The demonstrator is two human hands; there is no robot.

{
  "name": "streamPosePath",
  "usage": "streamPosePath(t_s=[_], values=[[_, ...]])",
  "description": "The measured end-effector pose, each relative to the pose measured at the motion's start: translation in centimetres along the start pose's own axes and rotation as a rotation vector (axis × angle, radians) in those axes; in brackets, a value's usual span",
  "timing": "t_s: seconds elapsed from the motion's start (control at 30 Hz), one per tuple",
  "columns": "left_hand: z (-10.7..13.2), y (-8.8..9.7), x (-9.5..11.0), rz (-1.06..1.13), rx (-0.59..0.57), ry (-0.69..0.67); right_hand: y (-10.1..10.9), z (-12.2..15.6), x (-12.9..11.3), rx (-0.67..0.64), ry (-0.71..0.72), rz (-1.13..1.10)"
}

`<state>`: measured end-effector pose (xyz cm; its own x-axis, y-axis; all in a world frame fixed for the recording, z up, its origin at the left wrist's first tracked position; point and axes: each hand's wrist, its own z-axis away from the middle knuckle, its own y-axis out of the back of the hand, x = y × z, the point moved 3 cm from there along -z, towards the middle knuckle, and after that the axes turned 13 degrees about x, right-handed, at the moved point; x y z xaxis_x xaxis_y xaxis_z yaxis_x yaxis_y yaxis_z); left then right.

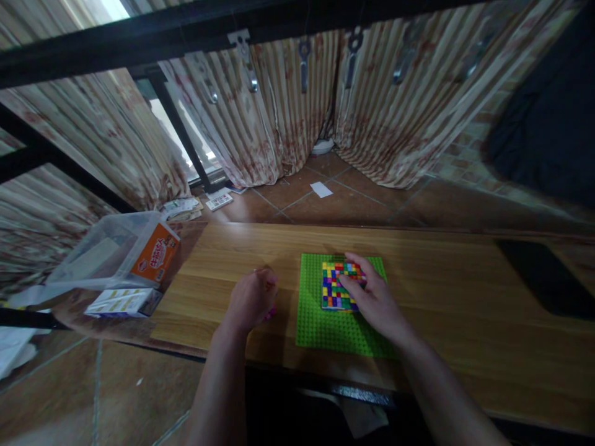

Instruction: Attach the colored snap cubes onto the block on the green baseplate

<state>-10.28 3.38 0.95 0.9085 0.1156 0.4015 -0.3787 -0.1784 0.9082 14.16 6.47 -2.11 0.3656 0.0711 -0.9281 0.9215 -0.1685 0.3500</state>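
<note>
A green studded baseplate (309, 328) lies on the wooden table. On it sits a square block of multicoloured toy bricks (332, 286), its studs in red, yellow, blue, white and more. My right hand (374, 297) grips this block from the right, thumb across its top and index finger along the far edge. The hand covers the block's right side. Left of the baseplate, my left hand (253, 298) is closed in a fist over the table. Small pink bricks (271, 313) show beside its lower edge. Whatever its fingers hold is hidden.
A clear plastic bin (100, 248) with an orange box (155, 253) stands at the left, a white box (124, 302) before it. A dark flat object (548, 275) lies on the table's right. Metal hooks (352, 59) hang from a black bar (186, 31) ahead.
</note>
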Motion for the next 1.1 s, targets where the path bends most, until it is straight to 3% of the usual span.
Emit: streamPosePath(t_s=[0.27,0.8,1.1], values=[[0.0,-0.1,1.2,-0.1,-0.027,0.02,0.1,0.0,-0.3,-0.004,-0.02,0.017],[-0.3,-0.6,1.3,-0.13,0.097,-0.021,-0.1,0.1,-0.2,-0.013,-0.014,0.032],[-0.7,-1.5,1.3,0.147,0.241,-0.005,-0.1,0.0,-0.2,0.008,0.017,0.052]])
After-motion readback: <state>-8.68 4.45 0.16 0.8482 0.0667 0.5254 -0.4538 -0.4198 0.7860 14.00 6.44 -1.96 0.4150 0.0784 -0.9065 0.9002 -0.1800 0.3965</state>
